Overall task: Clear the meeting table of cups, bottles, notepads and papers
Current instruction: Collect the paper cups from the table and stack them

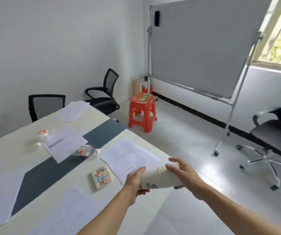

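A stack of white paper cups (160, 178) lies sideways in my left hand (137, 181), held over the table's right edge. My right hand (184, 175) rests on the stack's rim end with its fingers spread. On the white and dark-blue meeting table (39, 177) lie several paper sheets: one (129, 156) just beyond my hands, one (65, 143) in the middle, one (73, 110) at the far end, one (0, 195) at the near left. A clear plastic bottle (85, 150) lies on its side mid-table. A second crumpled bottle (43, 134) sits further left. A small colourful notepad (101, 178) lies near my left hand.
Two black mesh chairs (102, 95) stand at the table's far end. A red plastic stool (142, 111) stands on the floor beyond the table. A whiteboard on a wheeled stand (200, 48) fills the back right, and a grey office chair (275, 141) stands at the right.
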### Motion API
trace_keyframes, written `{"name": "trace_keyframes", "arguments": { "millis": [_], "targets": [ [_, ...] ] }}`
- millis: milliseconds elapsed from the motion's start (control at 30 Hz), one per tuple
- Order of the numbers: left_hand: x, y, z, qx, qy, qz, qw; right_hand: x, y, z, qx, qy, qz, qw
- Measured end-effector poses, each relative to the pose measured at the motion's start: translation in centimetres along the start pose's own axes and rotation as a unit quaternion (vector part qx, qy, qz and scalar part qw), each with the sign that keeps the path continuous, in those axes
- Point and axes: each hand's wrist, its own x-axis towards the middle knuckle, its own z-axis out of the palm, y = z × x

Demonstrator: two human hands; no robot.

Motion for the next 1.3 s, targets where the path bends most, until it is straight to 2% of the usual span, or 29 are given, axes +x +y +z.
{"name": "trace_keyframes", "arguments": {
  "millis": [100, 233, 433, 600, 767, 933, 1033, 1167, 1300],
  "targets": [
    [-1.0, -0.5, 10.6, 0.014, -0.059, 0.01, 0.998, -3.8, 4.3, -9.9, 0.088, 0.07, 0.056, 0.992],
    [-2.1, -2.5, 23.5, 0.047, -0.12, 0.025, 0.991, -8.3, 9.8, -20.7, 0.153, 0.162, 0.088, 0.971],
    [-5.7, -7.0, 42.1, 0.074, -0.147, 0.014, 0.986, -15.7, 16.2, -35.5, 0.188, 0.284, 0.133, 0.931],
    [-6.0, -9.5, 54.5, 0.162, -0.182, 0.006, 0.97, -19.0, 21.9, -45.0, 0.202, 0.375, 0.159, 0.89],
    [-2.9, -11.2, 67.5, 0.265, -0.237, 0.005, 0.935, -19.8, 28.0, -54.7, 0.223, 0.443, 0.194, 0.846],
    [-1.0, -12.5, 80.8, 0.355, -0.329, -0.016, 0.875, -20.7, 33.1, -65.2, 0.192, 0.525, 0.238, 0.794],
    [-1.5, -13.8, 87.9, 0.394, -0.357, -0.021, 0.847, -22.3, 35.6, -70.0, 0.197, 0.561, 0.257, 0.762],
    [-3.3, -16.8, 95.5, 0.422, -0.375, -0.035, 0.825, -25.5, 39.3, -74.6, 0.224, 0.597, 0.281, 0.717],
    [-5.0, -20.7, 100.5, 0.432, -0.372, -0.059, 0.82, -28.0, 43.1, -78.3, 0.255, 0.61, 0.302, 0.686]
  ]
}}
